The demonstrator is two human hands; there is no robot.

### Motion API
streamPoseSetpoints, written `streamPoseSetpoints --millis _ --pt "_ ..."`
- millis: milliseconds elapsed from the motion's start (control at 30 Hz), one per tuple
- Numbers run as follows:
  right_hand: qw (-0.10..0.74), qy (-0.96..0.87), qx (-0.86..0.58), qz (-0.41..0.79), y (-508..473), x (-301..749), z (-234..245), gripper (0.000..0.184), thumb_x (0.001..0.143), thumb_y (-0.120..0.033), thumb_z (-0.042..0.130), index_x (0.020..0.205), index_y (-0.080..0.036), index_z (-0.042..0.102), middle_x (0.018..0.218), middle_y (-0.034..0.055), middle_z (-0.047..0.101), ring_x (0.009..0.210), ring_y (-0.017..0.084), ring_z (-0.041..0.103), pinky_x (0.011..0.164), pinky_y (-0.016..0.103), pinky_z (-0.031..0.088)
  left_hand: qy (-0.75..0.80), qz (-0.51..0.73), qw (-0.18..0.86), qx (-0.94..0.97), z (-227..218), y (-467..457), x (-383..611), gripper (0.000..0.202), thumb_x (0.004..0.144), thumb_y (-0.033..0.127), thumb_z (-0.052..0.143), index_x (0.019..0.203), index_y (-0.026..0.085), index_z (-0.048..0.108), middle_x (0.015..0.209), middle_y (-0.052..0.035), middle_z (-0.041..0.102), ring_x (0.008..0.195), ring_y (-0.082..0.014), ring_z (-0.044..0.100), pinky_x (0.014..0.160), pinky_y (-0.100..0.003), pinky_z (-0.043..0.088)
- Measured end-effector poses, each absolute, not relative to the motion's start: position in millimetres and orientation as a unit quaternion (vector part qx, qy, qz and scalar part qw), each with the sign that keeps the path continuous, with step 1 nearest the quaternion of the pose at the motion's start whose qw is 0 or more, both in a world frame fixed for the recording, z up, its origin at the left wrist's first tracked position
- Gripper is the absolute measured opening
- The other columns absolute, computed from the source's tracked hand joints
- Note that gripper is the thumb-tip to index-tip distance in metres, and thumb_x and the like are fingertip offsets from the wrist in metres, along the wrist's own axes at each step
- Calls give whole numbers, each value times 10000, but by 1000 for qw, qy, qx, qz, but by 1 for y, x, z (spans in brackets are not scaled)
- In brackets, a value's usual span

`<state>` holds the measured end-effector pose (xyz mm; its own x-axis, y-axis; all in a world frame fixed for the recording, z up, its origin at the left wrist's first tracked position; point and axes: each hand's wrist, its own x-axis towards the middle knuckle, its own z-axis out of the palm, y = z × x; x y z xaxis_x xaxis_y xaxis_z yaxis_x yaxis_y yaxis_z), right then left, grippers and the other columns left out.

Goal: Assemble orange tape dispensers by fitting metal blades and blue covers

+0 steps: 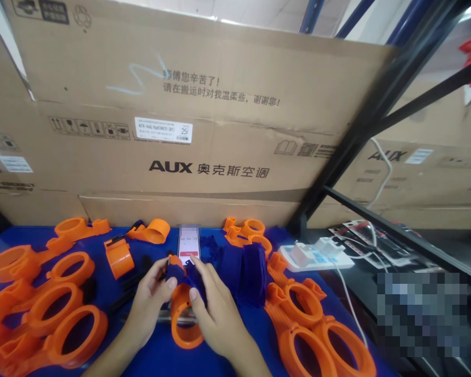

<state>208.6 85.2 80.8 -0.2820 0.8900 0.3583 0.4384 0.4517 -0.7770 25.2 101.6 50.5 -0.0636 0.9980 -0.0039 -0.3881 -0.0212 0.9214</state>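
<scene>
Between my hands is an orange tape dispenser frame [186, 331], its round ring hanging toward me. My left hand [151, 293] is closed on its upper end, with the thumb over a dark blue plastic piece [176, 272] there. Another dark blue plastic piece [196, 277] is pinched by my right hand [216, 306], close against the dispenser's upper end. My fingers partly hide where the pieces meet. Just beyond my fingertips lies a phone [189, 246] with a timer on its screen.
Several orange dispenser frames [76, 335] lie at the left, more orange frames [304, 348] at the right. Blue plastic parts [253, 275] are stacked beside my right hand. A white power strip [317, 255] with cables is near the black rack post [339, 152]. A large cardboard box [220, 131] stands behind.
</scene>
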Motion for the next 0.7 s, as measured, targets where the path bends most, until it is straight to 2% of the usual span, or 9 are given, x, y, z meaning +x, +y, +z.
streamPoseSetpoints --millis 233,433,700 --pt "405 -752 -429 295 90 211 85 463 1042 -336 499 1503 -313 485 1325 86 636 1227 269 614 1082 428 480 392 606 567 397 49 101 25 484 794 348 840 1248 263 696 1223 -71 723 1007 -260 695 803 -305 595" --pt "397 -767 -417 283 89 212 83 468 1039 -316 510 1506 -317 490 1380 79 618 1258 275 602 1092 432 475 399 609 561 394 49 101 23 459 813 347 828 1246 274 695 1174 -51 741 1048 -245 685 845 -278 582" --pt "408 -769 -406 278 89 210 82 467 1051 -305 505 1517 -305 477 1382 60 635 1258 239 621 1088 382 492 369 611 567 410 41 101 22 491 821 336 815 1285 279 664 1254 -67 717 1112 -276 685 921 -358 592"
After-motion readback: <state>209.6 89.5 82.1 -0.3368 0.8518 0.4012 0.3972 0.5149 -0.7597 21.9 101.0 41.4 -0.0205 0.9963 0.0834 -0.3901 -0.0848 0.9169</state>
